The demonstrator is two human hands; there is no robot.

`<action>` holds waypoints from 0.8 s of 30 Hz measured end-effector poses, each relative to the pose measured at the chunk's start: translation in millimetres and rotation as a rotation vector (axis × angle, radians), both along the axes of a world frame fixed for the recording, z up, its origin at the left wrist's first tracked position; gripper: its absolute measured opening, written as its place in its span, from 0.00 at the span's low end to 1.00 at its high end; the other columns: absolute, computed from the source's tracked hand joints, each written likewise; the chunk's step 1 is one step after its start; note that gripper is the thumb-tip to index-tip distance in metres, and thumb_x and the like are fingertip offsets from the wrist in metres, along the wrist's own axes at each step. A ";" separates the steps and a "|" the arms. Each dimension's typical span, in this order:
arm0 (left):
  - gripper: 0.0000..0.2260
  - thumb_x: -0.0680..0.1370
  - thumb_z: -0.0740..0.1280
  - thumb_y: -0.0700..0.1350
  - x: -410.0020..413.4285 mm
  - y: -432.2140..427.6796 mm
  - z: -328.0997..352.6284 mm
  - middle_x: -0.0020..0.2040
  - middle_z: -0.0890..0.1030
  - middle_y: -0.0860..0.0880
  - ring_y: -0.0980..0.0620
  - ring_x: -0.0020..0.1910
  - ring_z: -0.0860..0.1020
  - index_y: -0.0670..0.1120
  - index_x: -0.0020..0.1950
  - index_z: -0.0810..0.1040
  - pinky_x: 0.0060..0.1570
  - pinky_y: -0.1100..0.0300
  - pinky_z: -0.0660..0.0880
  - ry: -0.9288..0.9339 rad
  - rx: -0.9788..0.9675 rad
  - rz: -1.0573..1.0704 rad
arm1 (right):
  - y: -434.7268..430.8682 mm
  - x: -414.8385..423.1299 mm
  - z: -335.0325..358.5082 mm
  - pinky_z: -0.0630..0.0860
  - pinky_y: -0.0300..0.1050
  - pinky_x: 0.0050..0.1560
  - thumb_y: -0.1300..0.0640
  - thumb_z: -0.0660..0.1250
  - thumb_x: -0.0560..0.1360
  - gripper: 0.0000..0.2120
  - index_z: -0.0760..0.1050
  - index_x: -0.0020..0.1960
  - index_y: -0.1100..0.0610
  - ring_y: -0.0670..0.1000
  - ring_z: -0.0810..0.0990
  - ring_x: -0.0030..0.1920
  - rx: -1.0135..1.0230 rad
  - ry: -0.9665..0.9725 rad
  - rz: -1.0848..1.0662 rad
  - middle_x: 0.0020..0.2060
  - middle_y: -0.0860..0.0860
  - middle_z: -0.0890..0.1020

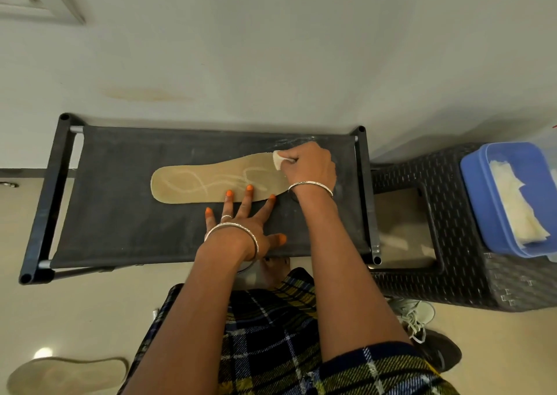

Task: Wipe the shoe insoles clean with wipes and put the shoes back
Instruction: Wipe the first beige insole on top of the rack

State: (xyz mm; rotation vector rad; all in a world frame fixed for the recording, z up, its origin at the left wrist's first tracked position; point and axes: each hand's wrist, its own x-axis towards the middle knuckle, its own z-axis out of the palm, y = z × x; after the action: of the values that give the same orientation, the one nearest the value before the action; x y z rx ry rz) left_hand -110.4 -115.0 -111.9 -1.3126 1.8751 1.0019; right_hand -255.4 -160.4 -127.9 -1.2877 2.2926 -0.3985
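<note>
I see the left hand (241, 223) lying flat on the black fabric shelf (120, 214), fingers straight and spread, with its fingertips pressing the near edge of the insole (193, 185). The right hand (307, 168) is curled and pinches a white wipe (278, 159) against the insole's right end. The insole lies lengthwise on the shelf.

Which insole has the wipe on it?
The insole on the black rack: the left hand presses it flat and the right hand holds a wipe at its end. The other insole lies alone on the floor.
</note>
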 end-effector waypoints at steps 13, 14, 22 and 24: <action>0.35 0.77 0.54 0.68 -0.4 -0.3 0.8 0.75 0.27 0.54 0.44 0.74 0.28 0.66 0.74 0.33 0.72 0.34 0.37 0.011 -0.003 0.000 | -2.1 7.3 0.0 0.80 0.49 0.53 0.50 0.69 0.77 0.10 0.83 0.57 0.45 0.60 0.82 0.55 0.010 0.030 0.034 0.55 0.52 0.84; 0.35 0.77 0.54 0.68 -0.4 -0.6 1.6 0.75 0.27 0.54 0.44 0.74 0.28 0.66 0.75 0.33 0.72 0.34 0.37 0.014 -0.002 0.002 | -2.2 -0.6 -0.1 0.79 0.47 0.50 0.48 0.69 0.76 0.10 0.84 0.56 0.46 0.60 0.82 0.55 0.032 0.038 -0.038 0.55 0.52 0.84; 0.35 0.78 0.54 0.68 -1.4 -1.8 0.4 0.75 0.26 0.53 0.43 0.74 0.28 0.65 0.75 0.33 0.71 0.34 0.37 0.008 0.003 -0.003 | -3.9 -11.0 2.4 0.75 0.43 0.45 0.53 0.74 0.70 0.10 0.84 0.51 0.52 0.58 0.82 0.52 0.167 -0.009 -0.115 0.51 0.54 0.83; 0.35 0.78 0.54 0.68 -1.2 -1.5 0.4 0.75 0.26 0.53 0.43 0.74 0.28 0.65 0.75 0.33 0.71 0.34 0.37 0.008 0.000 -0.003 | -4.1 -9.2 2.4 0.79 0.44 0.47 0.55 0.74 0.70 0.09 0.84 0.50 0.52 0.58 0.83 0.51 0.129 -0.011 -0.131 0.50 0.54 0.84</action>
State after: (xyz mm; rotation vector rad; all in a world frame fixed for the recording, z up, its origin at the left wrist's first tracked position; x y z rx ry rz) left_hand -111.5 -116.5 -111.6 -1.3071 1.8828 1.0061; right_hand -264.5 -164.5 -125.5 -1.0749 2.3592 -0.2947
